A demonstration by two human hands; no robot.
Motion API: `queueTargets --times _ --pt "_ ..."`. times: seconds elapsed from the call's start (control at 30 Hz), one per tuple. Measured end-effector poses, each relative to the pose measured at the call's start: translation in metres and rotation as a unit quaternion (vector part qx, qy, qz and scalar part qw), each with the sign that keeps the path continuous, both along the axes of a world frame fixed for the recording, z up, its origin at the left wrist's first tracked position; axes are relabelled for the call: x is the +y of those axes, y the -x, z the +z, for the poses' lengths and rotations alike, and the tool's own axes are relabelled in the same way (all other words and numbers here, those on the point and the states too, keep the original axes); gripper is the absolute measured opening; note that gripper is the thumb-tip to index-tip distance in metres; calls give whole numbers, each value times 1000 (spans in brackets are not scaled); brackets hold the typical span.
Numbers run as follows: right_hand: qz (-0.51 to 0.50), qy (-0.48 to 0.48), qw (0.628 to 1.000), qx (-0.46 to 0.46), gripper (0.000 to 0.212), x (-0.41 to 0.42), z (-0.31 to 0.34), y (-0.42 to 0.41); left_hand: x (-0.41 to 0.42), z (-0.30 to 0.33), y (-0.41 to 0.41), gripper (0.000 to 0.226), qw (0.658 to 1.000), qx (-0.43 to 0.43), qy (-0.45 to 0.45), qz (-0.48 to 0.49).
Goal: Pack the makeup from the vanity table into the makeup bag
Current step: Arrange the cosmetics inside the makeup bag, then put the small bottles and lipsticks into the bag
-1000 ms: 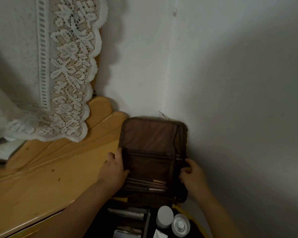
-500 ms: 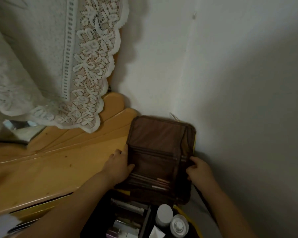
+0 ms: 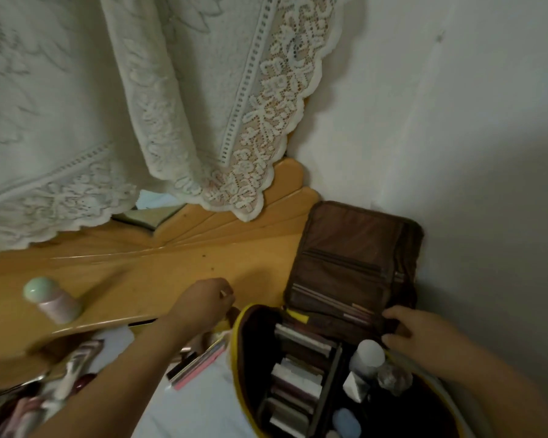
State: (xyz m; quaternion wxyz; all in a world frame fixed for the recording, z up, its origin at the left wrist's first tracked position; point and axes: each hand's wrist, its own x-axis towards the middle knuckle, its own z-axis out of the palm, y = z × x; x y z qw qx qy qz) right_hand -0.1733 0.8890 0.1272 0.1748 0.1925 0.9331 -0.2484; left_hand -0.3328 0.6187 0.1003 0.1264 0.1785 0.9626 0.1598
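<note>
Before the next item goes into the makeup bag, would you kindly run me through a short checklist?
1. Makeup bag open, lid flap leaning back near the wall: ok.
2. Right hand steadies the flap's lower edge: ok.
3. Left hand free for a pick: cannot tell; fingers curled, something small may be pinched.
4. Items left to pack: not ok; a pink bottle with green cap stands on the vanity table.
5. Room in the bag: cannot tell; visible compartments look fairly full.
</note>
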Motion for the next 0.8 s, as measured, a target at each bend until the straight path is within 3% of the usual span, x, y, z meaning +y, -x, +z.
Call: queueTargets --times 0.17,0.4,0.53,0.67,0.8 --pt "-51 -22 989 134 41 -74 11 -16 -74 -12 -34 24 1000 -16 -7 -16" --pt "60 36 977 202 23 -221 1 -27 -203 -46 -84 24 997 -71 -15 33" --pt "116 67 985 111 29 -277 -28 -25 -254 -53 -102 31 993 -91 -25 69" --pt "191 30 980 -38 40 -304 -47 -12 -282 -62 -102 27 994 -80 2 70" --pt "208 7 972 -107 44 -308 -66 10 -282 -62 -96 26 995 -76 -7 63"
